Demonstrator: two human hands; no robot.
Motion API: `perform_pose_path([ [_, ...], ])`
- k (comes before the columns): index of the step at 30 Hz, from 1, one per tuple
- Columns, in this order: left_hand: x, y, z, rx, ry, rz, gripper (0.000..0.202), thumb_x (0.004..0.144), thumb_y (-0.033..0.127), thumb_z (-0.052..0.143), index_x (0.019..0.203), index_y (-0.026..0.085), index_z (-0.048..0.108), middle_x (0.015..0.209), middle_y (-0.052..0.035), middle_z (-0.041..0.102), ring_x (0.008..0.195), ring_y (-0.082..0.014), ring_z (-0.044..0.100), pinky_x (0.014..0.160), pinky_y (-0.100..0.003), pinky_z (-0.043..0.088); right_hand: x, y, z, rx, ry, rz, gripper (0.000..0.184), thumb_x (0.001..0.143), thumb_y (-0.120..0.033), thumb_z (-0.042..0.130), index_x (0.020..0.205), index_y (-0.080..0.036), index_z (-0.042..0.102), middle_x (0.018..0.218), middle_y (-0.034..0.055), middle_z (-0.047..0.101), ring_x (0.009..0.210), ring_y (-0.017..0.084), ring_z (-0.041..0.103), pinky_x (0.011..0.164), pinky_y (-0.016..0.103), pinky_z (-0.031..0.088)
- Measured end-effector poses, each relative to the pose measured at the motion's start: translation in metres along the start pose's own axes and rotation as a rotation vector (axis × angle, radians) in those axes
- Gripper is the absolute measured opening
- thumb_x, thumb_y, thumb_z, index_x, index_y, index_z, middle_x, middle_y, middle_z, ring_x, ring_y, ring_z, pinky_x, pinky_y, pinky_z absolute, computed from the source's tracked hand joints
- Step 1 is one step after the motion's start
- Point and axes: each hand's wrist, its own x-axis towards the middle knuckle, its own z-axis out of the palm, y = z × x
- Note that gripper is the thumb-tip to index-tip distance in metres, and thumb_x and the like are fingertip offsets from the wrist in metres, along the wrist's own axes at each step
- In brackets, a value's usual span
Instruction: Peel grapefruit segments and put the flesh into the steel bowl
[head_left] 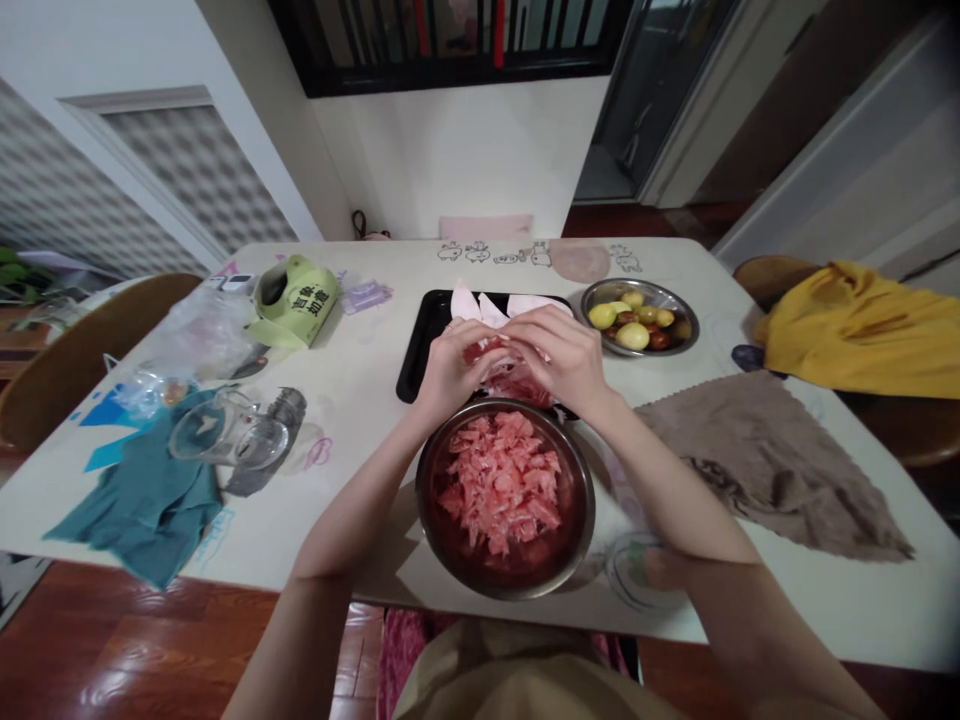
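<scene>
Above the far rim of a metal bowl (426, 520), both my hands meet around a piece of red pomelo (487, 352). My left hand (457, 368) has its fingers curled on the left side of it. From the right, my right hand (562, 355) grips it with bent fingers and thumb. Torn pieces of pink-red pomelo flesh (506, 485) are heaped in the bowl. A black tray (415, 345) lies just beyond, partly hidden by my hands, with pale pink peel (532, 305) on it. More red flesh (517, 385) shows below my fingers, partly covered.
A metal bowl of small fruit (675, 345) stands at the back right. On the right lie a brown cloth (780, 460) and, over a chair, yellow fabric (870, 335). To the left are a glass jug (225, 430), a teal cloth (154, 490) and a green carton (300, 300).
</scene>
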Motion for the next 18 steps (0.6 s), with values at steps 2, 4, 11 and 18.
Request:
perform_pose_path([
  [2, -0.001, -0.002, 0.001, 0.024, 0.013, 0.006, 0.009, 0.092, 0.028, 0.071, 0.094, 0.02, 0.072, 0.086, -0.0043, 0.073, 0.081, -0.0188, 0.06, 0.077, -0.033, 0.048, -0.001, 0.001, 0.001, -0.14, -0.038, -0.111, 0.019, 0.1, -0.017, 0.054, 0.11, -0.019, 0.069, 0.099, 0.0044, 0.076, 0.094, 0.017, 0.067, 0.073, 0.029, 0.05],
  [4, -0.002, -0.001, 0.001, 0.056, 0.033, 0.008, 0.003, 0.089, 0.022, 0.072, 0.092, 0.02, 0.072, 0.083, -0.0038, 0.073, 0.08, -0.0189, 0.059, 0.075, -0.033, 0.048, -0.003, 0.0, 0.002, -0.286, -0.026, -0.192, 0.018, 0.099, -0.014, 0.052, 0.105, -0.018, 0.069, 0.093, 0.0036, 0.076, 0.091, 0.017, 0.067, 0.066, 0.03, 0.045],
  [11, -0.004, 0.011, 0.002, 0.318, 0.053, 0.087, 0.02, 0.088, 0.003, 0.063, 0.084, 0.021, 0.07, 0.085, -0.0018, 0.074, 0.087, -0.0212, 0.058, 0.08, -0.037, 0.041, -0.009, -0.008, 0.014, -0.166, 0.097, 0.007, 0.018, 0.095, -0.01, 0.05, 0.092, -0.019, 0.066, 0.083, 0.0044, 0.07, 0.081, 0.018, 0.061, 0.068, 0.031, 0.045],
  [18, -0.002, 0.007, 0.001, 0.344, 0.077, 0.153, 0.018, 0.089, 0.003, 0.066, 0.086, 0.021, 0.07, 0.086, -0.0007, 0.076, 0.089, -0.0212, 0.061, 0.081, -0.037, 0.038, -0.002, -0.015, 0.014, 0.207, 0.133, 0.296, 0.021, 0.099, -0.024, 0.053, 0.08, -0.021, 0.062, 0.074, 0.0018, 0.063, 0.073, 0.017, 0.058, 0.071, 0.032, 0.046],
])
